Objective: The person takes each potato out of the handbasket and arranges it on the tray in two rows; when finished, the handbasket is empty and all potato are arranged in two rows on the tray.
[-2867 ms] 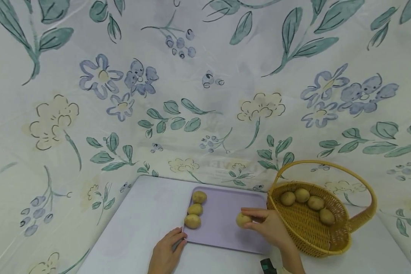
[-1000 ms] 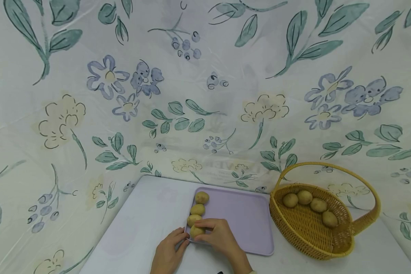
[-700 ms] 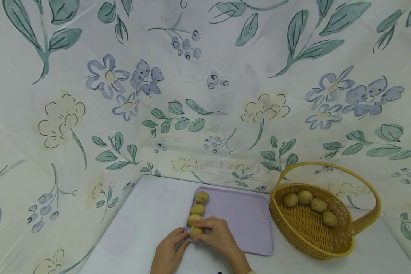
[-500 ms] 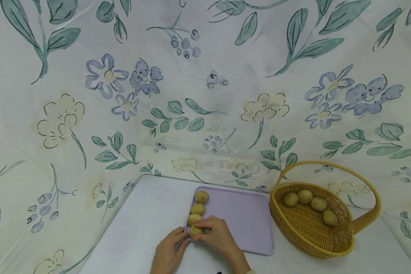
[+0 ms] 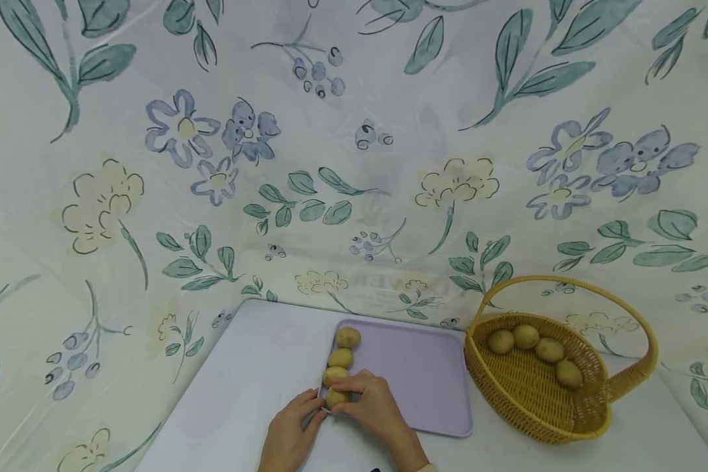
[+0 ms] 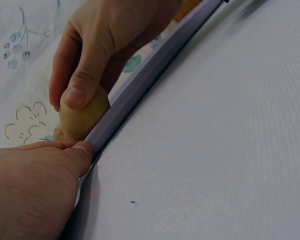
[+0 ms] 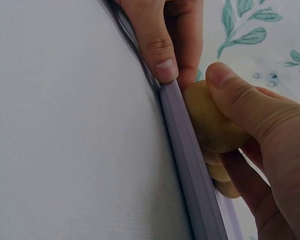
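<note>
My right hand (image 5: 376, 408) pinches a yellow-brown potato (image 5: 337, 397) between thumb and fingers at the near left corner of a lilac tray (image 5: 413, 373). Above it, three more potatoes (image 5: 340, 358) form a row along the tray's left edge. At that same corner, my left hand (image 5: 288, 429) grips the tray rim. The left wrist view shows the left thumb (image 6: 82, 148) on the rim, close to the held potato (image 6: 85, 117). In the right wrist view, the held potato (image 7: 210, 117) sits just inside the rim (image 7: 187, 150); whether it touches the tray floor is hidden.
To the right of the tray stands a wicker basket (image 5: 507, 393) with a tall arched handle (image 5: 566, 280). Several potatoes (image 5: 549, 350) lie along its far side. A white table (image 5: 242, 367) is under everything, and a floral cloth (image 5: 389, 144) hangs behind.
Over the earlier frames, my right hand carried the potato left across the tray to the near end of the row. In the last second both hands have stayed almost still.
</note>
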Motion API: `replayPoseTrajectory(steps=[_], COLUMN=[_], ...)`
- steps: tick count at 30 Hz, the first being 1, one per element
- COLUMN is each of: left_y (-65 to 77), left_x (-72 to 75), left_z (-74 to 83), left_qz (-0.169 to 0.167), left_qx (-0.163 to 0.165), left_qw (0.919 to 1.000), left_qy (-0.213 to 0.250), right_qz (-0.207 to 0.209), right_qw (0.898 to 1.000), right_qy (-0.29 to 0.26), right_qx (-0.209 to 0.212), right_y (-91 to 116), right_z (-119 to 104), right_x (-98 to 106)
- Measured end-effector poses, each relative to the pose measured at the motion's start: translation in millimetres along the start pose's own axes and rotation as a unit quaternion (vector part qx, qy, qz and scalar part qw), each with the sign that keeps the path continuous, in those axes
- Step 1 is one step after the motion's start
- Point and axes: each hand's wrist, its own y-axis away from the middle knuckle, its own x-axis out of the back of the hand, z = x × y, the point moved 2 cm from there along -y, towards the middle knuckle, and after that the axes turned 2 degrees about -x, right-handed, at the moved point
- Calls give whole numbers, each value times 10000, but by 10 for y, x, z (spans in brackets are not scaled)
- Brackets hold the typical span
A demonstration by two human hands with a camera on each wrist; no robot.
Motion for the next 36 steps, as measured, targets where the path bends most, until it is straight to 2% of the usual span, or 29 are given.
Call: replayPoseTrajectory(steps=[11,20,36], left_y=[-1,-15,-2], left_x=[13,30,16], left_z=[16,37,26], left_qz=[-84,-23,-39], left_qx=[94,-19,98], left_qw=[9999,10000,9999], left_qy=[-4,-70,-70], right_qz=[72,58,72], right_qw=[9999,9998,9958], right_qy=[66,194,612], right_qx=[36,-10,676], right_y=[13,2,9], right_z=[34,21,33], right_x=[-56,-53,-63])
